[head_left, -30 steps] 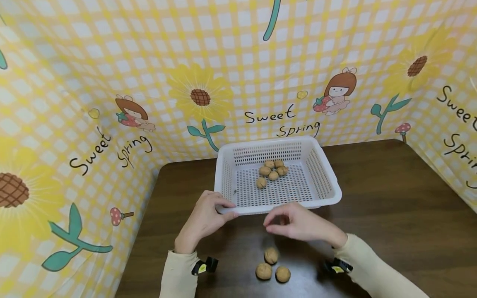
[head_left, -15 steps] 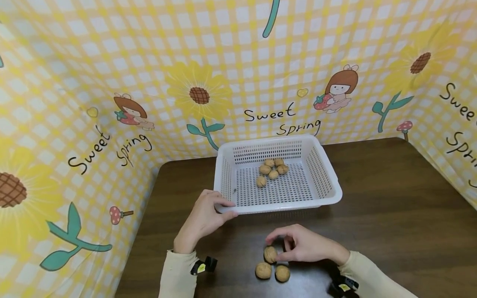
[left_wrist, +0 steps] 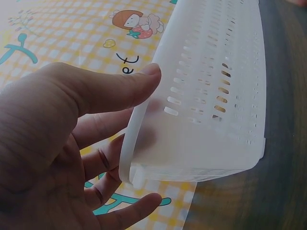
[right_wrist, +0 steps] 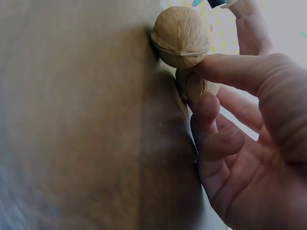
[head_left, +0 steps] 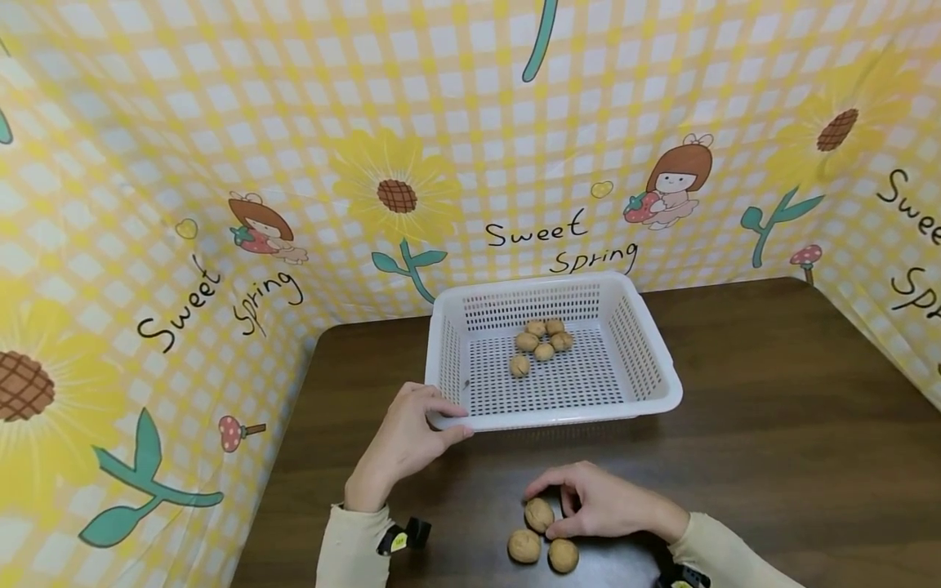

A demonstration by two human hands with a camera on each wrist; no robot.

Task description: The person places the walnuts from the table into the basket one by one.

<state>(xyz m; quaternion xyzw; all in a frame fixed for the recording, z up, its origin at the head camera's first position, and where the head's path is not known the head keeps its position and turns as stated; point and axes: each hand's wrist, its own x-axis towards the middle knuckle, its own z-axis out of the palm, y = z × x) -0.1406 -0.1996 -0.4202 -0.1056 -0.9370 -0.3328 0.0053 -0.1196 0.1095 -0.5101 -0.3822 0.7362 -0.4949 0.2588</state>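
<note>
My left hand (head_left: 404, 433) grips the front left corner of a white perforated plastic basket (head_left: 559, 416), thumb on one side of the rim and fingers on the other, as the left wrist view shows. My right hand (head_left: 606, 502) has thumb and fingers around a walnut (head_left: 539, 514) on the table in front of the basket. In the right wrist view that walnut (right_wrist: 194, 86) sits partly hidden behind the thumb and a nearer walnut (right_wrist: 181, 37). Two more walnuts, one on the left (head_left: 524, 546) and one on the right (head_left: 563, 555), lie just in front of it.
Several walnuts (head_left: 544, 351) lie clustered on the basket's floor. Under everything is a dark brown wooden table (head_left: 772, 425). A yellow checked cloth (head_left: 500, 122) printed with flowers hangs behind the table and along its sides.
My right hand has come from beside the basket's front rim down to the walnuts, and its fingers have closed around the farthest one. The left hand has stayed on the basket corner.
</note>
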